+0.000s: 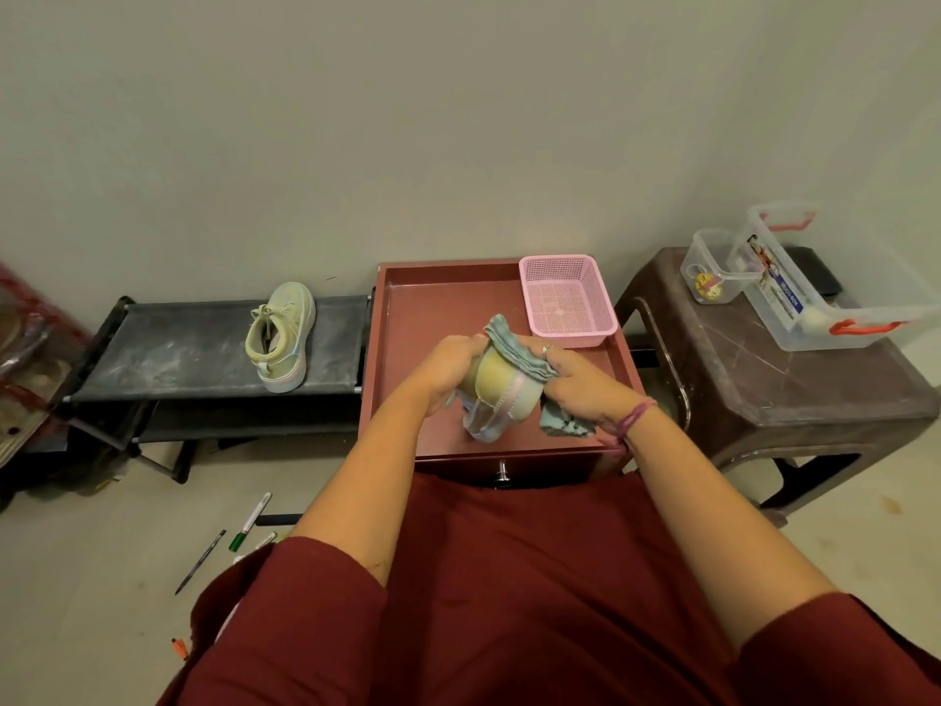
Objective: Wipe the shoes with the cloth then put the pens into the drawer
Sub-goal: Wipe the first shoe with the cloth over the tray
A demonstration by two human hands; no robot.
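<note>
Over the red cabinet top (407, 318), near its front edge, left hand (448, 372) grips a pale shoe (496, 387), fingers curled around it. Right hand (575, 384) presses a grey cloth (514, 349) onto the shoe, apparently pinching it. Second shoe (280, 336) rests on the black rack (178, 349); pens (249, 522) lie on the floor.

Dark red garment with short sleeves (326, 583); a ring (546, 349) on the right hand (575, 384), pink thread bracelet (631, 417) at its wrist.
</note>
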